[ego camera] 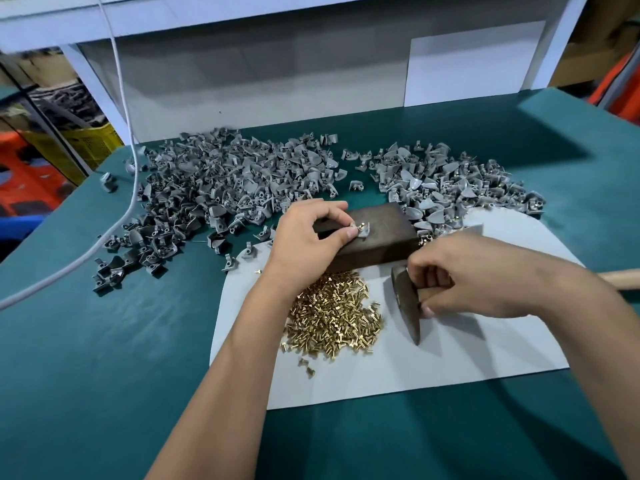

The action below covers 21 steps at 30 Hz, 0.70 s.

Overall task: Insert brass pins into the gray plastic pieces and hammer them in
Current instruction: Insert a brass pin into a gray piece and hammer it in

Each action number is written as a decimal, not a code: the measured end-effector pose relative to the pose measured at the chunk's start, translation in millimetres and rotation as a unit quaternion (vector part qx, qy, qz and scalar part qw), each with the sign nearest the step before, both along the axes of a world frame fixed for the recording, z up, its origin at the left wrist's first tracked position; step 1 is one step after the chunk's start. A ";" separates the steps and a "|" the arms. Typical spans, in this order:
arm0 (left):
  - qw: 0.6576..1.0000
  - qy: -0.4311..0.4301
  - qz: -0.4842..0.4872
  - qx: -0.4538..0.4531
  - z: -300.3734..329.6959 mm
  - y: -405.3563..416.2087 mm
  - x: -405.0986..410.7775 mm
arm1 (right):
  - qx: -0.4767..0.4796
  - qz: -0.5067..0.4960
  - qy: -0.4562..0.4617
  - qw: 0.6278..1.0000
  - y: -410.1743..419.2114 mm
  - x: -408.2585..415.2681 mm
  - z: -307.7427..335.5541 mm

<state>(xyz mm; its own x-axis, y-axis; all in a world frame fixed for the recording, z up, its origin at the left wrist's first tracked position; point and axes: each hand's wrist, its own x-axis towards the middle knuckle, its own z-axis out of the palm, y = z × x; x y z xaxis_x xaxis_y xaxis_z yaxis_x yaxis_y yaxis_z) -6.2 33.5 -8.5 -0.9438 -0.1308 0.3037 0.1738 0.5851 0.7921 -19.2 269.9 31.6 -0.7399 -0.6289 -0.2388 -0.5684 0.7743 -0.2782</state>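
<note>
My left hand (308, 233) pinches a small gray plastic piece (362, 230) on top of a dark brown block (384, 233); a brass pin stands in the piece. My right hand (460, 275) grips the wooden handle (623, 278) of a hammer just behind its dark metal head (407, 303), which rests on the white sheet (450, 362). A heap of loose brass pins (332, 317) lies on the sheet between my forearms.
A large pile of gray pieces (214, 188) spreads over the green table (104, 341) at back left, a second pile (446, 185) at back right. A white cable (114, 223) runs down the left side. A white panel stands behind.
</note>
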 end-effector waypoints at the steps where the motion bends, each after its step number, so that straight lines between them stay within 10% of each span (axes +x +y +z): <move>1: 1.000 -0.003 0.000 0.008 0.5 -0.9 0.4 | 0.001 0.005 -0.003 1.000 1.5 -0.9 0.8; 9: 1.000 -0.016 -0.012 0.023 1.1 2.6 -0.7 | -0.308 -0.052 -0.018 0.950 -4.6 -9.1 24.1; 21: 0.999 -0.039 -0.006 0.027 1.3 4.9 -2.3 | -0.287 -0.114 0.250 0.918 -39.6 -11.7 15.7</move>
<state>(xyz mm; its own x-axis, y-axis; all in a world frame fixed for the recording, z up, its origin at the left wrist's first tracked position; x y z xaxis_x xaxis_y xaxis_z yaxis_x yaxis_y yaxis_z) -8.5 38.4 -7.1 -0.9658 -0.1332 0.2224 0.1174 0.5402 0.8333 -30.9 230.3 47.3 -0.7949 -0.3597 0.4886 -0.5772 0.6967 -0.4260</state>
